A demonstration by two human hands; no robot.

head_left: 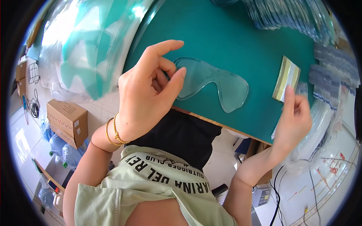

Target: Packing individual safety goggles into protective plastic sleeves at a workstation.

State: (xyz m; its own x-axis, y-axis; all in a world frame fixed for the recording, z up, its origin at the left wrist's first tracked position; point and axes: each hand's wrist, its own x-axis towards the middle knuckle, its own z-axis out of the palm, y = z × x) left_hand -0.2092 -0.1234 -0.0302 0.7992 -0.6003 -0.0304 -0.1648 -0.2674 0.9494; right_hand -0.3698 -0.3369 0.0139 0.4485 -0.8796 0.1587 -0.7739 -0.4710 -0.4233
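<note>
- Head view: my left hand (145,94) hovers over the near edge of the green table (226,41), wrist bent, with 2 gold bracelets (113,132) on it.
- Its thumb and curled fingers pinch together at the left end of a clear plastic goggle lens (215,81); the grip is narrow, and the thumb tip seems to touch the lens edge, though I cannot tell whether it truly clamps it.
- My index finger sticks out straight above the lens, pointing right.
- The lens lies flat on the table, just inside the near edge, its 2 eye lobes running from my left hand toward the right.
- My right hand (294,120) sits at the right part of the table, fingers raised and loosely spread; 1 fingertip touches the near end of a small yellowish-green rectangular pad (287,78). That grip is wide and holds nothing.
- The pad lies well apart from the lens, to its right.
- Beyond it, at the far right, rows of stacked clear lenses (290,17) fan out across the table.
- Clear plastic bags (320,128) crowd the right rim beside my right hand.
- To the left, a large bundle of clear film (83,45) stands beside the table, and a cardboard box (68,122) rests on the floor below it.
</note>
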